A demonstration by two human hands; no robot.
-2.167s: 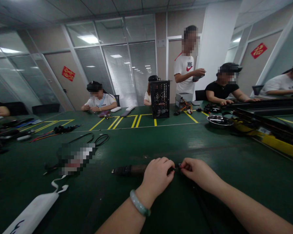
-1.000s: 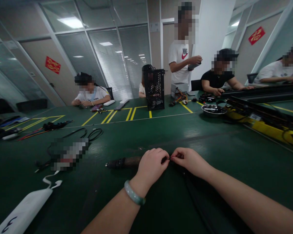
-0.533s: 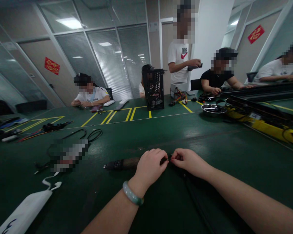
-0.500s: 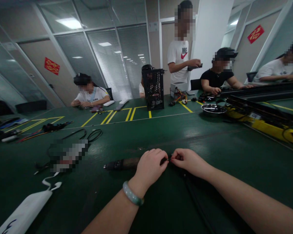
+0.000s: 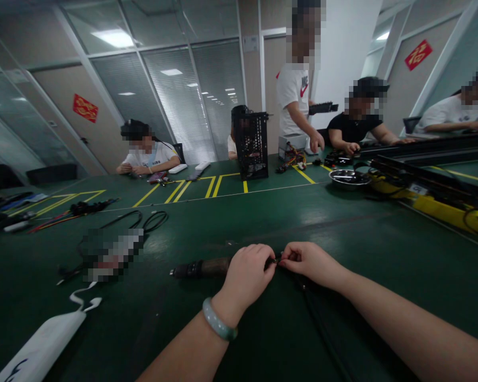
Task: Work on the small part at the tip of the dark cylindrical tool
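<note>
My left hand, with a pale green bangle at its wrist, has thumb and fingers closed in a pinch. Facing it, my right hand pinches too. Their fingertips nearly meet over a tiny dark piece, too small to name. Behind my left hand an electric screwdriver lies on the table, its bit pointing left and its rear end hidden by the hand. A black cable runs below my right hand towards the table's near edge.
On the left lie a badge-like card with a cord and a white labelled pouch. Farther off are a black computer case, a metal bowl and a yellow-and-black frame. Several people sit or stand around the green table.
My hands stay together, shifted only slightly. The standing person across the table has turned and lowered one hand towards the parts there, holding a dark part in the other.
</note>
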